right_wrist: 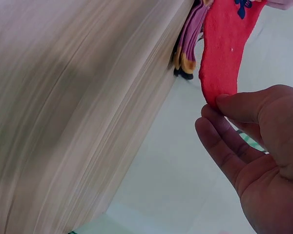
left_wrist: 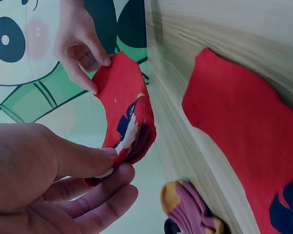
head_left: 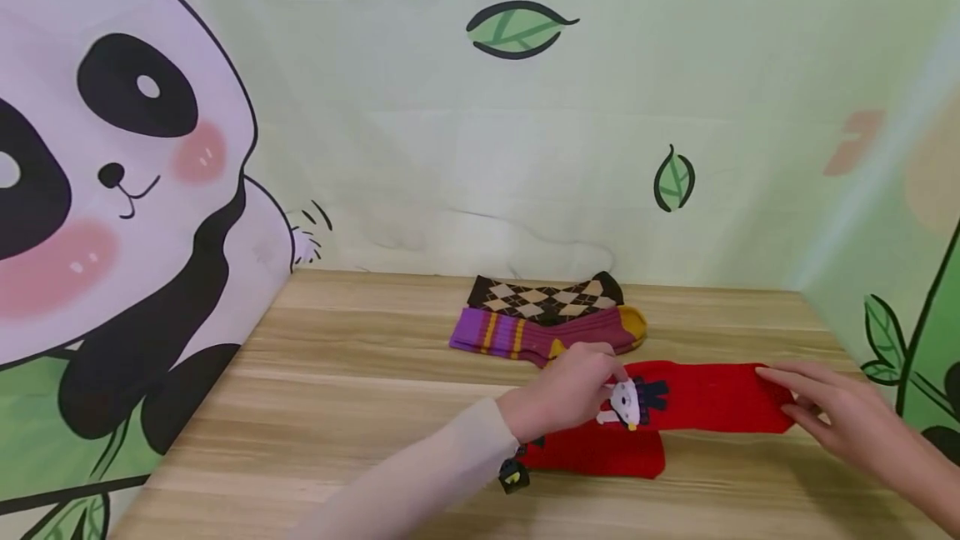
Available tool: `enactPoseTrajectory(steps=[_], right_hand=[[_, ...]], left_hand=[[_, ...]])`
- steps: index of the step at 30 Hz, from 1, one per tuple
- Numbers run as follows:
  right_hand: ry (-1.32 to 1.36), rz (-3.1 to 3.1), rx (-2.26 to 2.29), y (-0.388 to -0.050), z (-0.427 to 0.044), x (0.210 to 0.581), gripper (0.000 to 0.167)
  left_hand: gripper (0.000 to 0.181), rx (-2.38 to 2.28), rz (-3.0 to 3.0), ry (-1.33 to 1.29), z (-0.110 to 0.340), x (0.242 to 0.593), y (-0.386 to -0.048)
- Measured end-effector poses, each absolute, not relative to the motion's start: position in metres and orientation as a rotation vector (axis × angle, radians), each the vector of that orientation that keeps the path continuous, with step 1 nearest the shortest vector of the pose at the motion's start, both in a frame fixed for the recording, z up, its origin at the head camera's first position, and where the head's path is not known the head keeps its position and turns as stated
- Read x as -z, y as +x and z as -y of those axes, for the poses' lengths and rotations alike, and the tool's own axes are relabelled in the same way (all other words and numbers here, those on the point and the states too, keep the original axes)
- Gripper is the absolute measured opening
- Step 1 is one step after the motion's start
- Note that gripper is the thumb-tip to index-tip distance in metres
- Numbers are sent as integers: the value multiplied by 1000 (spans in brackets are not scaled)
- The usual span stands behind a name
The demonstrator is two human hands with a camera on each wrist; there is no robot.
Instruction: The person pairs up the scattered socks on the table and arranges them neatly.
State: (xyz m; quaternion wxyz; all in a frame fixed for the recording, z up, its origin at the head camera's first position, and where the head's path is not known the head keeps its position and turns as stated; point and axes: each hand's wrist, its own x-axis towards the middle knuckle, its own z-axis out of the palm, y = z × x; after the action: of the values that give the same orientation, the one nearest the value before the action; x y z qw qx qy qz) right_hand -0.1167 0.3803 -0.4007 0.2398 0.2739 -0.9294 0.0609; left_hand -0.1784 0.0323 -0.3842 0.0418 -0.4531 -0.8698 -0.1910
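A red sock (head_left: 720, 398) with a white-faced cartoon figure and dark blue patches stretches above the table between both hands. At its left end, my left hand (head_left: 566, 394) pinches the sock's opening between thumb and fingers, as the left wrist view shows at the cuff (left_wrist: 132, 141). My right hand (head_left: 843, 407) pinches the other end; in the right wrist view its thumb and fingertips (right_wrist: 212, 113) meet at the sock's tip. Below and partly behind the left hand, a second red sock (head_left: 600, 454) lies flat on the wooden table (head_left: 360, 365).
Farther back lie purple and maroon socks (head_left: 555, 333) with yellow stripes and toes. Against them, nearer the back wall, are dark argyle socks (head_left: 543, 300). A green cloth backdrop (head_left: 390, 107) with a panda stands behind the table and at its sides.
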Motion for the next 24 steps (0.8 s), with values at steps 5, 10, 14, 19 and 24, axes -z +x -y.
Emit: enactPoseTrajectory(steps=[5, 10, 14, 19, 24], right_hand=[[818, 2502, -185, -119, -369, 401, 64], [920, 2418, -257, -123, -359, 405, 47], [956, 2383, -289, -124, -350, 407, 68], [977, 2394, -299, -125, -338, 406, 59], [1003, 2394, -314, -127, -325, 408, 53]], left_hand=[[19, 622, 2689, -1366, -17, 387, -181], [18, 638, 2716, -1331, -2, 390, -182], [18, 636, 2722, -1324, 10, 394, -182], [19, 673, 2737, -1302, 26, 395, -182], [19, 723, 2776, -1257, 39, 395, -180]])
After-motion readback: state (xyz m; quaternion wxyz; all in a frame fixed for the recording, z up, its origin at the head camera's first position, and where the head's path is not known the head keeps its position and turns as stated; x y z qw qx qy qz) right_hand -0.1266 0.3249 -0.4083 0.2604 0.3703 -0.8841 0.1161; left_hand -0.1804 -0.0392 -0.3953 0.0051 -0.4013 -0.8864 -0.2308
